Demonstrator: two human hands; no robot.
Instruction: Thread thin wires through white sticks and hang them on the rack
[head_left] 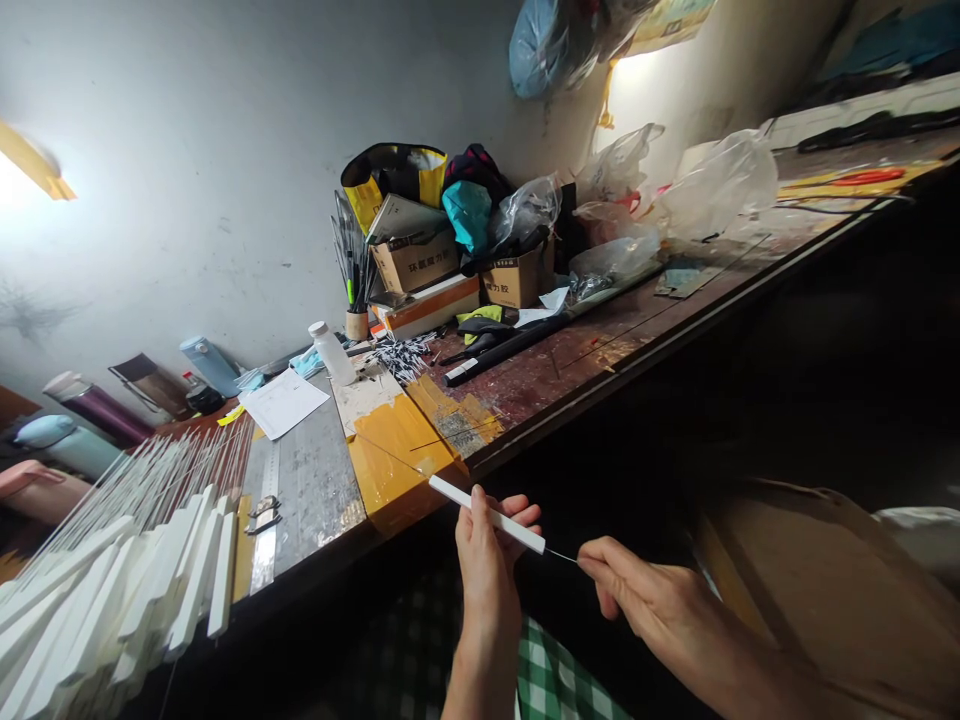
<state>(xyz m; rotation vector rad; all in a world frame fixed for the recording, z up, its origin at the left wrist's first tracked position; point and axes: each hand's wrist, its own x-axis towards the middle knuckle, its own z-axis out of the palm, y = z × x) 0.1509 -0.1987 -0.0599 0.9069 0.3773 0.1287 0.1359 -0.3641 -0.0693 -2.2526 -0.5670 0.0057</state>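
While pinched in left fingers, stick protrudes.

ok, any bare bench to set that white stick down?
Bare: grey metal plate between steel ruler and yellow tape patch; dark wood right of black tube. Crowded: white sticks at left, boxes along the wall.

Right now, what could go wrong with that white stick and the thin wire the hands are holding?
1. The thin wire is pinched only at its tip by the right hand, so it might bend or prick the fingers.
2. The left hand holds the white stick in the air past the bench edge; if it slips, it could fall to the dark floor.
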